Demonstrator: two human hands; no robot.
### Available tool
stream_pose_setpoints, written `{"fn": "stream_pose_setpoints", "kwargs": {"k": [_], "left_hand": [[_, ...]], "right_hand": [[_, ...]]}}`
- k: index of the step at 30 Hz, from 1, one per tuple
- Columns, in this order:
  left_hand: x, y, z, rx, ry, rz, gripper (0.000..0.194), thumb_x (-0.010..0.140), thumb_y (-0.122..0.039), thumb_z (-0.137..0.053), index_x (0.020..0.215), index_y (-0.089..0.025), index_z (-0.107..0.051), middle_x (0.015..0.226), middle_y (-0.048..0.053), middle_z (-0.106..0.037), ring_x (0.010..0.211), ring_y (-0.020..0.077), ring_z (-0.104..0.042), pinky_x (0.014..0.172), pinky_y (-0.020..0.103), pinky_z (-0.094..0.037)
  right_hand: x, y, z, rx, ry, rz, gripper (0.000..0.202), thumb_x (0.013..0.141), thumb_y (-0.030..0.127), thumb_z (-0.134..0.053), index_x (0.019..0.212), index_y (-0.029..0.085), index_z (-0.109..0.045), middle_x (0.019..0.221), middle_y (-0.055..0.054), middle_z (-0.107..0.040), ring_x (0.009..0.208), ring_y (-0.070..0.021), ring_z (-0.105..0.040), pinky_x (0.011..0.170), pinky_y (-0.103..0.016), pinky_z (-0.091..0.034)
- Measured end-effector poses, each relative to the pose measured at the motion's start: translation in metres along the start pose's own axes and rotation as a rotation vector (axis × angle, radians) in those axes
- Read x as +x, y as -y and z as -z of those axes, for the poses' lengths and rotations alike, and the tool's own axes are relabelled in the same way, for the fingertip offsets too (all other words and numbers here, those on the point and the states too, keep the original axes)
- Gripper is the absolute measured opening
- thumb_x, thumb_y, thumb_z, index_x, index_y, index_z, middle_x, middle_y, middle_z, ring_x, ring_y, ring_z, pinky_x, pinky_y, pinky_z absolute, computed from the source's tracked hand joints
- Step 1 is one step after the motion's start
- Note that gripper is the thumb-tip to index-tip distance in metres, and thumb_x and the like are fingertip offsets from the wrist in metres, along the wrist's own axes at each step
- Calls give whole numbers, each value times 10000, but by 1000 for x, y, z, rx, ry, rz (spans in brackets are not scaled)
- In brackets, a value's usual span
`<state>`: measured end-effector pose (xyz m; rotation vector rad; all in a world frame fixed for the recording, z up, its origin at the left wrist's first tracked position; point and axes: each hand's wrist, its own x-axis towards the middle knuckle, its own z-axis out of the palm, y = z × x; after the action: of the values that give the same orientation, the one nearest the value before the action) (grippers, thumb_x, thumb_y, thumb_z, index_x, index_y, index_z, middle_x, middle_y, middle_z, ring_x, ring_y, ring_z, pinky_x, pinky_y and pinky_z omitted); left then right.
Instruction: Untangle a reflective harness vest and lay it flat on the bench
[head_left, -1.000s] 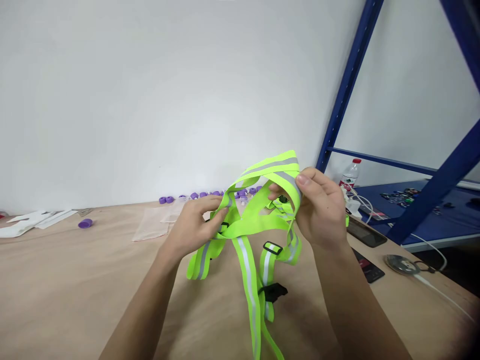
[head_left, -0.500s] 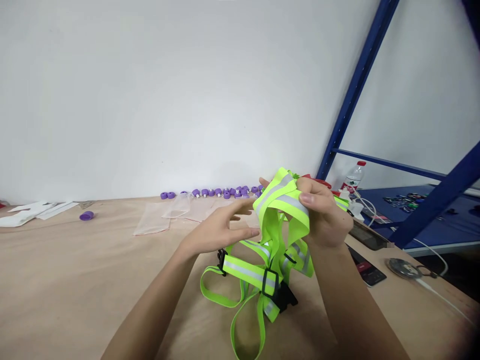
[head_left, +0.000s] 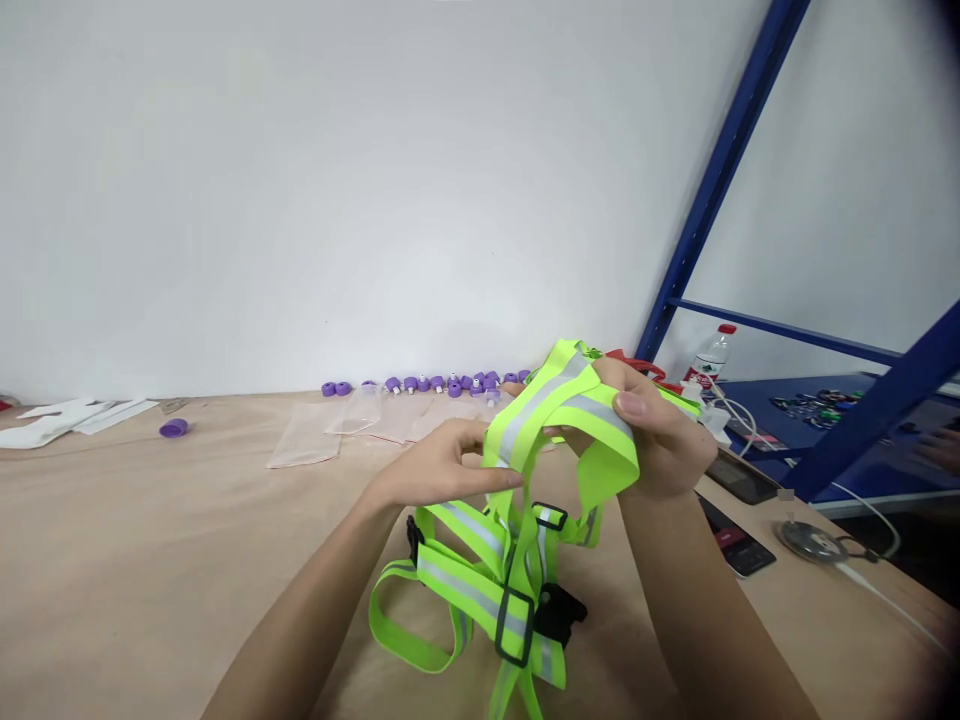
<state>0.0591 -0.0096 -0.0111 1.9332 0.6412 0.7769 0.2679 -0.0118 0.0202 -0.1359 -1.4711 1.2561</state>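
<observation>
A neon-yellow reflective strap vest point(head_left: 465, 590) with grey stripes, black slide adjusters and a black buckle point(head_left: 559, 612) is held up above the table. My right hand point(head_left: 660, 430) pinches a crossing of its straps, thumb on top. At the left side of the raised loop, my left hand point(head_left: 442, 465) has its thumb across the front of a strap and its fingers behind, partly hidden. Lower straps and loops hang below both hands.
Purple caps point(head_left: 454, 385) line the wall, with clear plastic bags point(head_left: 307, 435) before them. One purple cap point(head_left: 173, 428) and white sheets point(head_left: 67, 420) lie left. Rightward are a phone point(head_left: 739, 540), a round cabled device point(head_left: 811, 542), a bottle point(head_left: 712, 352) and a blue frame point(head_left: 720, 180).
My left hand has closed on the strap and the vest's loop has opened wider. Hanging straps have swung left and down. A blurred hand has appeared at the far right edge.
</observation>
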Motion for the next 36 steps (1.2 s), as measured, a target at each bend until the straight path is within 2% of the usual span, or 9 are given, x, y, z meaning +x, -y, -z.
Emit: {"fn": "stream_pose_setpoints", "kwargs": {"k": [5,8,12,16,20,23,27,31,36], "left_hand": [[-11,-13,17,284,-386,-20,68,829,-233,-621,841,-175,-653,732,2,-653,696,162,-614,641,270,-483],[-23,-23,28,455,-694,-110,75,757,-136,-600,791,-194,-567,743,-13,-627,714,154,-609,627,252,-453],[-37,-32,37,466,-969,-169,260,704,-85,-589,903,-227,-500,760,-36,-606,608,122,-569,510,219,-383],[-45,-39,45,365,-977,-137,373,709,-105,-624,1026,-248,-491,808,-27,-624,603,133,-603,476,215,-401],[-53,-47,52,242,-796,-51,370,755,-196,-707,1061,-236,-504,800,-15,-618,652,149,-633,525,227,-460],[-61,-52,57,94,-568,41,404,775,-271,-753,1082,-242,-492,720,-38,-598,574,128,-578,491,216,-430],[-67,-51,60,-108,-389,17,404,801,-336,-765,1085,-241,-494,534,-97,-463,438,81,-417,442,201,-342],[-63,-51,60,-305,-611,-199,349,791,-360,-782,1045,-271,-560,562,-86,-462,421,63,-346,430,220,-331],[-58,-57,57,-435,-907,-293,320,748,-364,-832,985,-290,-630,780,-23,-554,570,97,-485,408,232,-323]], "right_hand": [[-2,-5,3,-316,-166,178,329,797,296,-680,528,228,-504,479,34,-487,430,-140,-458,537,-317,-456],[0,-13,0,-792,-358,394,264,806,206,-656,560,235,-563,736,-31,-681,782,-246,-677,817,-425,-523],[6,-19,-4,-1342,-414,593,247,838,227,-655,599,252,-596,1079,-57,-742,1238,-367,-585,1081,-635,-360],[8,-18,6,-1607,-421,665,191,872,271,-662,681,267,-655,1255,-53,-697,1358,-394,-488,1155,-730,-179],[9,-13,21,-1726,-485,704,133,886,292,-673,759,278,-712,1310,-68,-671,1366,-399,-476,1170,-735,-87],[9,-14,26,-1684,-505,664,149,905,309,-654,785,271,-735,1226,-66,-715,1272,-367,-567,1171,-707,-135],[8,-17,22,-1484,-455,466,198,909,342,-636,777,241,-744,902,-39,-770,903,-259,-707,987,-517,-463],[8,-12,11,-1203,-279,117,241,898,366,-635,729,203,-690,676,3,-684,606,-151,-603,591,-275,-460],[4,-3,5,-527,63,-120,342,950,482,-570,750,205,-563,684,-13,-684,575,-154,-633,529,-260,-477]]}}
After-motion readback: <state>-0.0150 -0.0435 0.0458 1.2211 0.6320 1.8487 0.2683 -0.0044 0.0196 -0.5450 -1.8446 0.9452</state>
